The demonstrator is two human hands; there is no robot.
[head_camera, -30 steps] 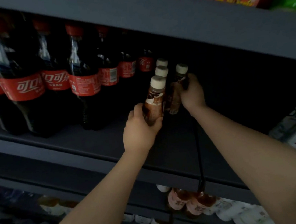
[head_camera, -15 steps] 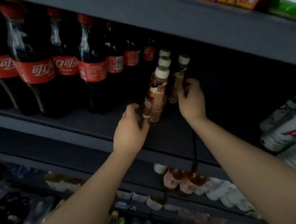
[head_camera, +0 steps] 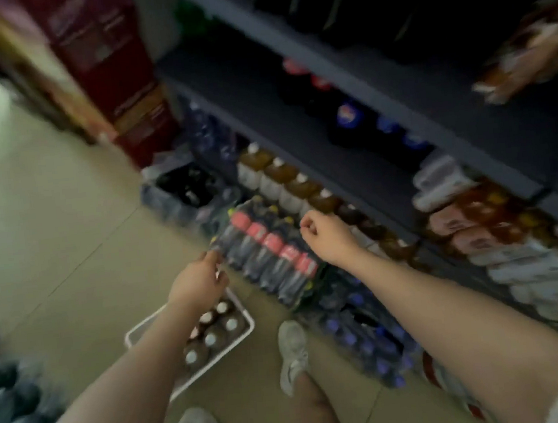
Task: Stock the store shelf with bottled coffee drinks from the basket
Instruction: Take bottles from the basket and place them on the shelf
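Observation:
The view is blurred and looks down at the floor. A white basket (head_camera: 244,318) stands on the floor by my feet, with several brown coffee bottles (head_camera: 211,335) with white caps upright in it. My left hand (head_camera: 199,281) hangs just above the basket's far side, fingers loosely curled, holding nothing. My right hand (head_camera: 324,234) is higher and to the right, over a shrink-wrapped pack of cola bottles (head_camera: 268,257), fingers loosely curled and empty. The dark shelf (head_camera: 379,97) runs along the right; coffee bottles (head_camera: 529,54) stand blurred at its upper right.
Packs of bottled drinks (head_camera: 363,337) line the floor along the shelf foot. A row of brown bottles (head_camera: 288,182) fills the lowest shelf. Red cartons (head_camera: 110,56) stand stacked at the shelf's left end. More wrapped bottles (head_camera: 2,412) lie at far left. My shoes (head_camera: 292,347) stand beside the basket.
Both hands let go of the coffee bottles on the shelf and dropped away. My view swung from the shelf down to the floor and the basket.

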